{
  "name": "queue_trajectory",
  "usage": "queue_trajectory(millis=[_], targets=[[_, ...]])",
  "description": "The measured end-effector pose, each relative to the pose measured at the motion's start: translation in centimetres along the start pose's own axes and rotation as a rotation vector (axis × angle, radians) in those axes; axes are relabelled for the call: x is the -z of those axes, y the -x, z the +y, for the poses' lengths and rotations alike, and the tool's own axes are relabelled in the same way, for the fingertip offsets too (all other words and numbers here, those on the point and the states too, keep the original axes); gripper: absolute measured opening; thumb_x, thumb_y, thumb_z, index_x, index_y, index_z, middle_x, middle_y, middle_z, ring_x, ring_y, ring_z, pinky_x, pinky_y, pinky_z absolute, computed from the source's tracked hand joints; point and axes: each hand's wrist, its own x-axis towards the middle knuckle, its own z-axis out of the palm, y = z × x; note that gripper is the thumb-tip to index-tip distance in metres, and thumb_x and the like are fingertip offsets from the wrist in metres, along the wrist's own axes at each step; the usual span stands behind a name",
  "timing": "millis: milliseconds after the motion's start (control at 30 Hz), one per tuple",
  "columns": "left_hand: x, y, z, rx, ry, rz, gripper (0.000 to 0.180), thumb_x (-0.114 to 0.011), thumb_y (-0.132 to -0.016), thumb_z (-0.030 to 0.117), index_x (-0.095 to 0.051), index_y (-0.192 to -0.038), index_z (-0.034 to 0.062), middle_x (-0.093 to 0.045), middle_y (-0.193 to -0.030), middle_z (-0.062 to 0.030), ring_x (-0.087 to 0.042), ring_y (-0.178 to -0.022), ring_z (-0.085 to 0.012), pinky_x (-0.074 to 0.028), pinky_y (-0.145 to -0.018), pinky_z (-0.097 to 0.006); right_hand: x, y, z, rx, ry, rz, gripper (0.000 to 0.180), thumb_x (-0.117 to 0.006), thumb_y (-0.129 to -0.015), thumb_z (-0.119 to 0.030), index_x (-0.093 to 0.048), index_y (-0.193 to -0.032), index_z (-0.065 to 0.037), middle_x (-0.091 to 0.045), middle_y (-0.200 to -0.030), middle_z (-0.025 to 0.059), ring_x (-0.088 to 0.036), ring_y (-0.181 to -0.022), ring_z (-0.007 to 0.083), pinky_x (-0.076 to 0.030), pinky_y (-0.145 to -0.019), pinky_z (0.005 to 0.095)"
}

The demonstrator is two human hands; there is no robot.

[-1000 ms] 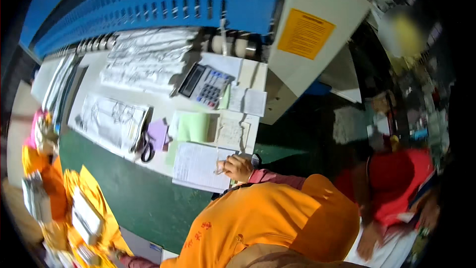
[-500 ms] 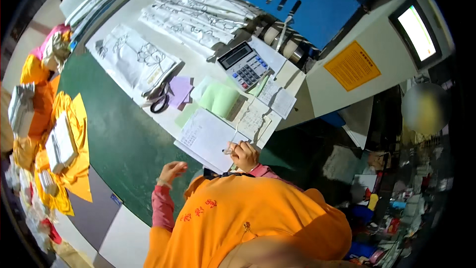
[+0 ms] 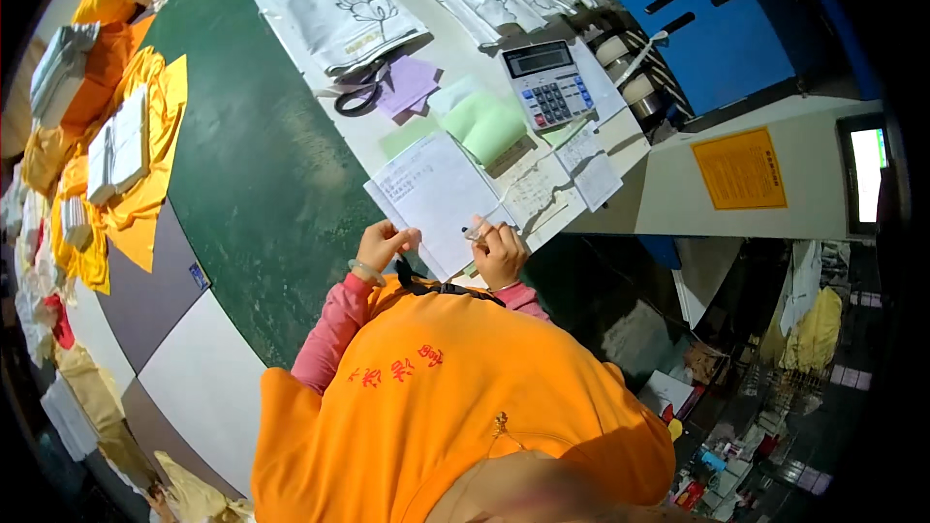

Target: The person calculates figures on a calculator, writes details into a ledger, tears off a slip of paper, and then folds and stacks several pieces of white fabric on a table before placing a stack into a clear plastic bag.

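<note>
Right hand [image 3: 500,254]: grip clamped on pen [image 3: 475,231], tip over white form sheet [image 3: 431,196]. Left hand [image 3: 386,244]: fingers curled, pinning sheet's near edge. Keep sheet flat on worktop [image 3: 262,184], press steady while writing.

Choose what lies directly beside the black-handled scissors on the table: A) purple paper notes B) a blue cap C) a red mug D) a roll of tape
A: the scissors lie right against the purple paper notes, left of the calculator.

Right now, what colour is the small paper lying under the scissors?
Light purple. The paper under the scissors shows best in the head view.
</note>
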Motion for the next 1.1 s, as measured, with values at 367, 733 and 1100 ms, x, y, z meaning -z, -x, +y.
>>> queue_trajectory(millis=[367,733,1100], targets=[[-3.1,4.9,8.1,-0.335,0.152,0.229,0.018,-0.055,-0.072,0.013,-0.058,-0.080,-0.0035,-0.055,-0.064,-0.0017,-0.050,-0.056,-0.0076,-0.042,-0.050,-0.023,1.0,1.1,2.9,-0.194,-0.401,-0.119,0.012,-0.058,-0.076,-0.005,-0.054,-0.086,-0.001,-0.058,-0.096,0.0141,-0.056,-0.071,0.0209,-0.042,-0.058,0.0272],[-7.7,8.7,13.0,-0.437,-0.122,0.444,0.014,-0.058,-0.076,0.010,-0.059,-0.082,-0.0028,-0.059,-0.065,-0.0035,-0.052,-0.058,-0.0053,-0.043,-0.052,-0.020,6.7,-5.0,-4.1,0.255,-0.576,-0.345,0.047,-0.066,-0.071,-0.006,-0.049,-0.115,-0.002,-0.045,-0.092,0.0029,-0.039,-0.058,0.0066,-0.032,-0.048,0.0190],[-5.5,7.7,8.2,-0.494,0.429,0.455,0.081,-0.072,-0.069,0.031,-0.027,-0.127,-0.0025,-0.041,-0.121,-0.0181,-0.045,-0.108,-0.0230,-0.041,-0.087,-0.034,8.2,-6.3,-1.3,-0.215,-1.146,-0.413,0.029,-0.066,-0.064,-0.020,-0.057,-0.089,-0.008,-0.058,-0.085,0.0073,-0.055,-0.078,0.0241,-0.045,-0.072,0.0347]])
